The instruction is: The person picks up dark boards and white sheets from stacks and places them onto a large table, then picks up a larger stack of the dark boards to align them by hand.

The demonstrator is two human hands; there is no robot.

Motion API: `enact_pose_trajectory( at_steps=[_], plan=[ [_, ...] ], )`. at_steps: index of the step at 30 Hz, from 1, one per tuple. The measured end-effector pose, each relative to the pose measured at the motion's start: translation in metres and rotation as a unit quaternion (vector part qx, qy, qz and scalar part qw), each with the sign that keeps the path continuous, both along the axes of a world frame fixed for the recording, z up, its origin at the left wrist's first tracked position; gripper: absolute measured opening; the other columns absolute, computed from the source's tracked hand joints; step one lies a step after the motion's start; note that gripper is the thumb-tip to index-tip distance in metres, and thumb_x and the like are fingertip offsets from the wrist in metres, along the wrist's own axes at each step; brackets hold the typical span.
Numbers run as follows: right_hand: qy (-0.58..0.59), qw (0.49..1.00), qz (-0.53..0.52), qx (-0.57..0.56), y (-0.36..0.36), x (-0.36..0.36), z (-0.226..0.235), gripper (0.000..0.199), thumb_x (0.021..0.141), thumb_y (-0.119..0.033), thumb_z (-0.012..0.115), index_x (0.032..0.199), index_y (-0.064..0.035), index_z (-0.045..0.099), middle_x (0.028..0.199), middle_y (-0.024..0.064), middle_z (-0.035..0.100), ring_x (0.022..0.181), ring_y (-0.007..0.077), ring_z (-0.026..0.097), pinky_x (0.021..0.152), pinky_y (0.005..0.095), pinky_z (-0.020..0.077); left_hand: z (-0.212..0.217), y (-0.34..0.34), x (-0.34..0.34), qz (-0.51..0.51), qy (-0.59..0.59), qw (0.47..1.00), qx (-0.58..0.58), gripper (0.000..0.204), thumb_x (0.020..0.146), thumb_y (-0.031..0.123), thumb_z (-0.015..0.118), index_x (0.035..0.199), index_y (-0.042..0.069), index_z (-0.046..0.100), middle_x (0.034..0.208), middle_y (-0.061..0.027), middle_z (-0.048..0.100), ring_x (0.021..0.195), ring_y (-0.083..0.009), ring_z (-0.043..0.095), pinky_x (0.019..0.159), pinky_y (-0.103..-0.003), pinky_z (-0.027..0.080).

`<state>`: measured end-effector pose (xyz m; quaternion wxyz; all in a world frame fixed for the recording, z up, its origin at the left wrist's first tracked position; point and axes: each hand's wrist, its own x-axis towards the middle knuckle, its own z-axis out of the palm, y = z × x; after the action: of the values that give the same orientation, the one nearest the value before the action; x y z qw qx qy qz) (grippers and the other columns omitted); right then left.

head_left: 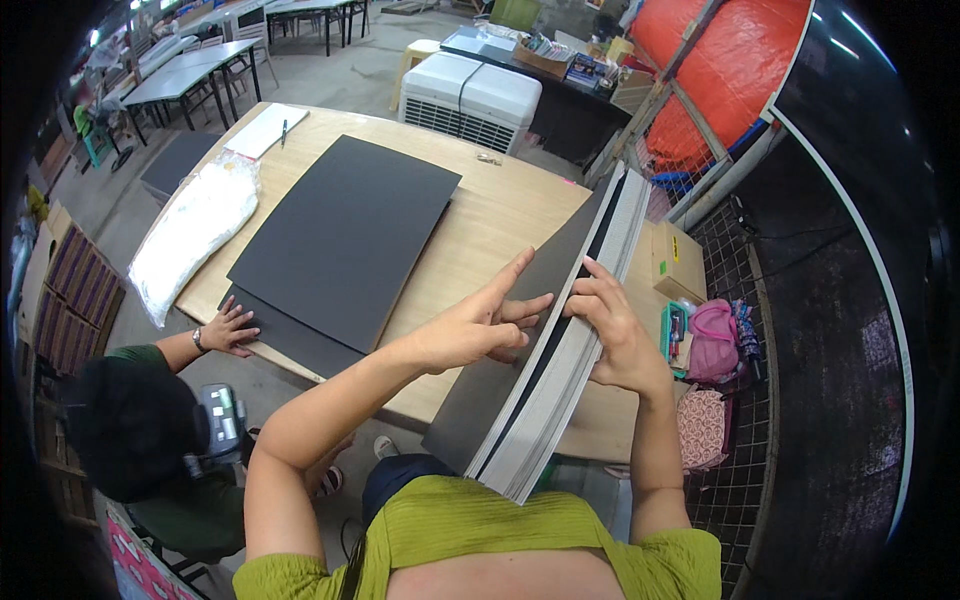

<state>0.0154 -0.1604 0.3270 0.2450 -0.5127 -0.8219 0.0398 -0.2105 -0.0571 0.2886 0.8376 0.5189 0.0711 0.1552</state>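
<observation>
A stack of black-faced boards with grey edges point(560, 400) stands tilted on its long side in front of my chest, over the right part of the table. A dark gap runs between its front board and the rest. My right hand point(615, 325) grips the upper edge of the stack, fingertips at the gap. My left hand point(490, 320) is beside the black face, index finger stretched out and the other fingers partly bent, fingertips near the front board's edge; it appears to hold nothing. More black boards point(345, 235) lie flat on the table to the left.
A co-worker's hand point(230, 328) rests at the flat boards' near-left corner. On the wooden table point(480, 215) are clear plastic wrapping point(200, 225), a white pad point(268, 130), a pen point(284, 132) and a cardboard box point(677, 260). A white air cooler point(470, 95) stands behind.
</observation>
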Motion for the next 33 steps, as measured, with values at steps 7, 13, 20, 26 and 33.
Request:
enact_pose_trajectory(
  at_steps=[7, 13, 20, 26, 33],
  plan=[
    [-0.008, 1.000, 0.005, -0.005, 0.004, -0.003, 0.001, 0.066, 0.053, -0.011, 0.087, 0.112, -0.0091, 0.057, 0.121, 0.0145, 0.053, 0.135, 0.0456, 0.037, 0.110, 0.0532, 0.0364, -0.001, 0.000, 0.000, 0.030, 0.019, 0.999, 0.032, 0.096, 0.092, 0.005, 0.062, 0.157, 0.019, -0.006, 0.151, -0.0245, 0.037, 0.129, -0.0214, 0.048, 0.086, -0.031, 0.051],
    [-0.016, 1.000, 0.012, -0.001, 0.010, -0.007, -0.002, 0.070, 0.053, -0.013, 0.088, 0.115, -0.0095, 0.058, 0.123, 0.0144, 0.052, 0.136, 0.0455, 0.035, 0.111, 0.0541, 0.0360, 0.001, 0.004, -0.007, 0.036, 0.001, 0.999, 0.031, 0.096, 0.091, 0.008, 0.066, 0.157, 0.016, -0.003, 0.148, -0.0246, 0.041, 0.119, -0.0177, 0.056, 0.083, -0.029, 0.052],
    [-0.023, 1.000, 0.013, -0.005, 0.012, -0.009, -0.002, 0.071, 0.053, -0.013, 0.089, 0.116, -0.0105, 0.057, 0.124, 0.0137, 0.051, 0.136, 0.0462, 0.035, 0.110, 0.0549, 0.0361, -0.003, 0.009, -0.010, 0.036, -0.008, 0.999, 0.022, 0.096, 0.089, 0.008, 0.068, 0.157, 0.015, 0.000, 0.146, -0.0249, 0.043, 0.114, -0.0171, 0.060, 0.085, -0.031, 0.054],
    [-0.019, 1.000, 0.016, -0.002, 0.012, -0.009, -0.002, 0.071, 0.052, -0.013, 0.089, 0.116, -0.0106, 0.057, 0.123, 0.0138, 0.051, 0.136, 0.0463, 0.035, 0.110, 0.0550, 0.0363, 0.004, 0.010, -0.009, 0.032, -0.005, 0.999, 0.042, 0.095, 0.089, 0.005, 0.067, 0.157, 0.014, 0.001, 0.146, -0.0250, 0.044, 0.107, -0.0162, 0.063, 0.082, -0.031, 0.056],
    [-0.018, 1.000, 0.018, -0.002, 0.010, -0.009, -0.001, 0.071, 0.051, -0.013, 0.089, 0.115, -0.0097, 0.057, 0.123, 0.0144, 0.051, 0.136, 0.0470, 0.034, 0.110, 0.0554, 0.0363, 0.004, 0.012, -0.009, 0.027, -0.011, 0.999, 0.031, 0.094, 0.087, 0.002, 0.064, 0.157, 0.013, 0.002, 0.145, -0.0241, 0.045, 0.097, -0.0120, 0.064, 0.076, -0.025, 0.055]
  ],
)
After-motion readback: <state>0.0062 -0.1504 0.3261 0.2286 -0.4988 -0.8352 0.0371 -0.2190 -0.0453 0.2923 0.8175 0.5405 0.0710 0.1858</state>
